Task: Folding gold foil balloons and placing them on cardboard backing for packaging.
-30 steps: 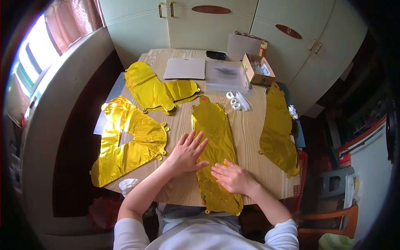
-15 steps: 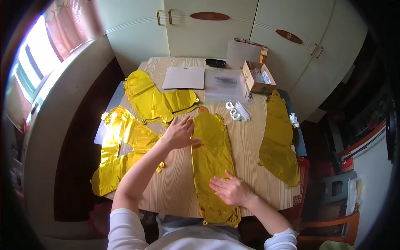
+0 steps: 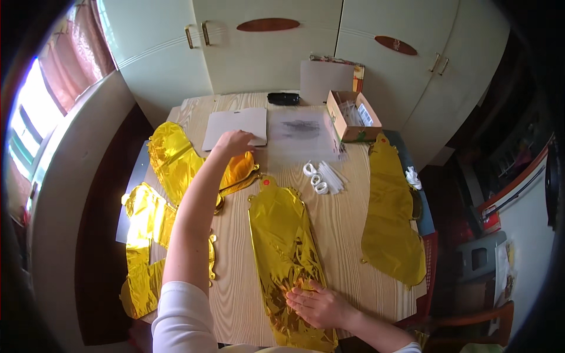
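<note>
In the middle of the table lies a long, flat gold foil balloon (image 3: 279, 220), its red-dotted end pointing away from me. My right hand (image 3: 318, 304) rests on its near part with fingers extended, and the foil there is wrinkled. Farther off, my left hand (image 3: 235, 143) hovers at the near edge of a pale grey flat board (image 3: 232, 122), fingers stretched rightward with nothing visible in them. Below it is a bent gold foil balloon (image 3: 173, 162), partly covered by my left forearm. That arm also hides part of another gold foil balloon (image 3: 141, 217).
A further gold foil balloon (image 3: 393, 217) lies at the right. White ribbon rolls (image 3: 315, 177) and thin white sticks (image 3: 333, 176) sit mid-table. Behind are a translucent sheet (image 3: 300, 144), an open cardboard box (image 3: 356, 132) and a black case (image 3: 283, 99). Cabinets (image 3: 276, 59) stand beyond.
My left hand has left the middle balloon and moved away from me to the grey board. My right hand stays on the balloon, now more crinkled. The view has shifted.
</note>
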Motion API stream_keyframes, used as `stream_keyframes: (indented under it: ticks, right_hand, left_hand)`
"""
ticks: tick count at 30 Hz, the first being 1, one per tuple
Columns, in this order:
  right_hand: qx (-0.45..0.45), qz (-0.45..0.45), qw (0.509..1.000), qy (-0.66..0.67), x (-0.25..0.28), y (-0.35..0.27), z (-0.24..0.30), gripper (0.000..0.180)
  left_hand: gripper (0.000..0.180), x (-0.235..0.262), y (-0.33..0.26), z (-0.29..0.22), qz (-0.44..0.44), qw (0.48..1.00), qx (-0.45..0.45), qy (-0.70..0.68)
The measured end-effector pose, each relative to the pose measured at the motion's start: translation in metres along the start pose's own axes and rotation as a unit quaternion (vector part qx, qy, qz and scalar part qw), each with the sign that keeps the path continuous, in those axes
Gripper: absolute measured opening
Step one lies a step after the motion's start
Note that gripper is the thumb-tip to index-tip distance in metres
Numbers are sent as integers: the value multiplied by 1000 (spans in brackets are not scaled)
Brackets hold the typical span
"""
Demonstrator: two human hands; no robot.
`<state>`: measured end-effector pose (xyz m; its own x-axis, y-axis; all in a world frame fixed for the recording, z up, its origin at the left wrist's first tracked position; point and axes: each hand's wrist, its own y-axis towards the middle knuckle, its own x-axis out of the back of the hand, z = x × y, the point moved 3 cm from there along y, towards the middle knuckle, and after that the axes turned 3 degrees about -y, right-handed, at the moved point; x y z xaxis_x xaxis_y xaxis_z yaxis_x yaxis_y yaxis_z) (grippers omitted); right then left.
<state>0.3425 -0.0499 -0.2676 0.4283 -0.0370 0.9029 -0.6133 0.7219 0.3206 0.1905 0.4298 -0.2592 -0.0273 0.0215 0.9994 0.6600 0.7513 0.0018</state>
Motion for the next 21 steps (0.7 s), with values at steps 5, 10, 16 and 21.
stream_keyframes:
  ticks: [5,10,16,21]
  right_hand:
    - [-6,-3,1000,3,-1,0,1,34]
    - [-7,9,999,-30,-2,0,0,30]
    - [10,-22,999,-22,1,2,3,31]
    - [5,-25,998,-52,0,-3,4,30]
  left_hand:
    - [29,-7,1,0,-15,999,-39,22]
    - [17,10,-7,-12,-15,997,-34,70]
    - [9,63,-40,-24,-236,962,32,133]
    - [10,126,-121,-104,-387,903,-158,101]
